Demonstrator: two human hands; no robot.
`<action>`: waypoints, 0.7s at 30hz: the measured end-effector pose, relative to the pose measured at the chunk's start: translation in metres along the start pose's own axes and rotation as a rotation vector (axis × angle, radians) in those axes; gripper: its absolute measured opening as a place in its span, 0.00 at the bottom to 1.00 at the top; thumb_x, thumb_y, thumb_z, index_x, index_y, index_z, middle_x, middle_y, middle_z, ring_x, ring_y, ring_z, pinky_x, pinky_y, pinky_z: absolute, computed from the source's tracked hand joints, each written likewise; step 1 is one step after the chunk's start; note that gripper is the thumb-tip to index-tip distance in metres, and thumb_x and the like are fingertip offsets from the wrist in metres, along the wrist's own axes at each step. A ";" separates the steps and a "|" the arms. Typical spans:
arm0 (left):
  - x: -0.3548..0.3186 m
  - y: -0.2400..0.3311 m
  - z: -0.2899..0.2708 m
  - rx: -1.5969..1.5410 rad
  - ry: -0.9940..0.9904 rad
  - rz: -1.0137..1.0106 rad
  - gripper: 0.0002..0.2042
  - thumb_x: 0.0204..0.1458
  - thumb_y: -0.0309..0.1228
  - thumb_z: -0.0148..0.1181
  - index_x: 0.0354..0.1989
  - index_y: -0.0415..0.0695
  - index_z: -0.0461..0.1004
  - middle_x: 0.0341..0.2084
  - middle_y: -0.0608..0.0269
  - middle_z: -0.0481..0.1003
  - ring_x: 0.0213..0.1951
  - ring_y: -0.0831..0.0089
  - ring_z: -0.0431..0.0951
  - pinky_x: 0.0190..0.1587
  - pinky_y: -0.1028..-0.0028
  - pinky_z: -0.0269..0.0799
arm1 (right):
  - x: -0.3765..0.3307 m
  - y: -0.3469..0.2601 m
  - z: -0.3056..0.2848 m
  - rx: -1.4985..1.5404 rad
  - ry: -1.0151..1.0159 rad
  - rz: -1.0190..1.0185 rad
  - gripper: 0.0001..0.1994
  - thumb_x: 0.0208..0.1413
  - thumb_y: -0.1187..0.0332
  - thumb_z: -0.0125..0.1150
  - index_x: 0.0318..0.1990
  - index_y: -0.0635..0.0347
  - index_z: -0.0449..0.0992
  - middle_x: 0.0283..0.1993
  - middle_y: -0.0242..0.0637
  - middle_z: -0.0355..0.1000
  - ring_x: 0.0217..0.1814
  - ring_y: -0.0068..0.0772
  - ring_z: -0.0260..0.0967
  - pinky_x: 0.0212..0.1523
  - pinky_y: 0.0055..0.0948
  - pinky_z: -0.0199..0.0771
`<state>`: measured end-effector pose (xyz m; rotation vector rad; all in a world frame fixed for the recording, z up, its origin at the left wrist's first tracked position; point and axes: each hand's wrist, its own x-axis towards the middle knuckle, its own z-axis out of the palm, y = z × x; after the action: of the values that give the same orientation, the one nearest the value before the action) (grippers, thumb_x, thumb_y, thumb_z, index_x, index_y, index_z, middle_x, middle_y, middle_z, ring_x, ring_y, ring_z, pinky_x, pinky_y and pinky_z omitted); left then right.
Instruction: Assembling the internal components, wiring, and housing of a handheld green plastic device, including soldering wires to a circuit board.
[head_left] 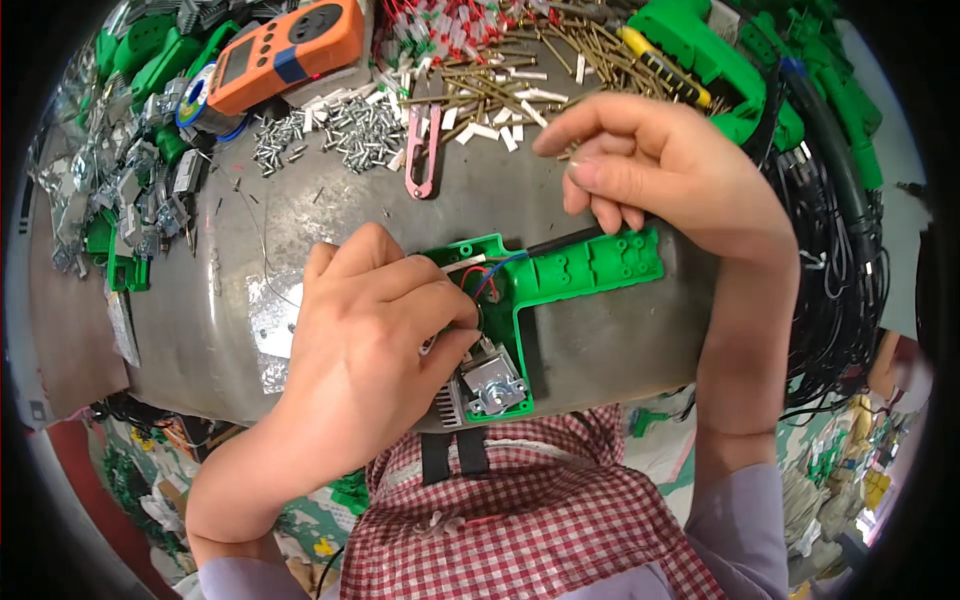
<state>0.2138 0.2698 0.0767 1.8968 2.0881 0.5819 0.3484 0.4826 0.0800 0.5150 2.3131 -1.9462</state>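
A green plastic housing half [590,268] lies on the worktable, its handle pointing right. Inside it are red, blue and white wires [495,268] and a silver metal part with a screw [493,384]. My left hand [385,310] covers the housing's left side. Its thumb and index finger are closed together inside, by the wires; whatever they pinch is hidden. A black cable [570,240] runs along the handle's upper edge. Above the handle hovers my right hand [650,165], thumb and index finger apart, the other fingers loosely curled, with nothing visible held.
Beyond lie small silver screws [365,135], long brass-coloured screws [500,95], pink-handled snips [423,160] and an orange meter [290,55]. Metal parts [150,200] are heaped at left. Green housings [700,50] and black cables [825,270] fill the right. A clear bag [270,325] lies beside my left hand.
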 end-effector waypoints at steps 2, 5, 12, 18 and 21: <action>0.000 0.000 0.001 0.013 -0.022 -0.009 0.08 0.33 0.26 0.68 0.23 0.48 0.75 0.23 0.73 0.72 0.32 0.69 0.67 0.35 0.67 0.56 | 0.002 0.000 0.002 -0.001 -0.020 0.012 0.14 0.58 0.70 0.52 0.50 0.65 0.71 0.31 0.30 0.72 0.28 0.14 0.66 0.28 0.14 0.65; -0.001 0.002 0.000 0.035 -0.030 -0.025 0.08 0.33 0.27 0.68 0.24 0.49 0.76 0.23 0.73 0.72 0.32 0.69 0.67 0.35 0.67 0.56 | 0.001 0.003 0.004 -0.031 -0.047 0.034 0.14 0.57 0.72 0.53 0.49 0.65 0.71 0.31 0.30 0.71 0.29 0.15 0.65 0.29 0.15 0.66; 0.002 0.005 -0.003 0.031 -0.062 -0.073 0.07 0.33 0.25 0.68 0.23 0.47 0.77 0.25 0.71 0.76 0.31 0.68 0.66 0.38 0.69 0.58 | 0.003 0.009 0.009 -0.107 0.007 -0.053 0.12 0.54 0.74 0.56 0.47 0.65 0.73 0.32 0.31 0.72 0.31 0.17 0.66 0.32 0.17 0.66; 0.000 0.003 -0.002 0.048 -0.045 -0.035 0.08 0.34 0.27 0.69 0.24 0.49 0.75 0.24 0.75 0.73 0.31 0.70 0.66 0.34 0.68 0.55 | 0.004 0.011 0.023 -0.303 0.061 -0.163 0.09 0.53 0.75 0.59 0.42 0.66 0.75 0.30 0.33 0.73 0.32 0.17 0.68 0.33 0.20 0.68; 0.000 0.002 -0.002 0.046 -0.040 -0.028 0.08 0.34 0.27 0.68 0.24 0.49 0.76 0.24 0.75 0.73 0.31 0.70 0.66 0.34 0.68 0.55 | 0.005 0.017 0.029 -0.355 0.075 -0.202 0.08 0.52 0.75 0.59 0.40 0.66 0.75 0.29 0.35 0.73 0.31 0.20 0.69 0.32 0.21 0.68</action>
<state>0.2150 0.2700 0.0795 1.8845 2.1166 0.4900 0.3443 0.4582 0.0569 0.3372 2.7703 -1.5494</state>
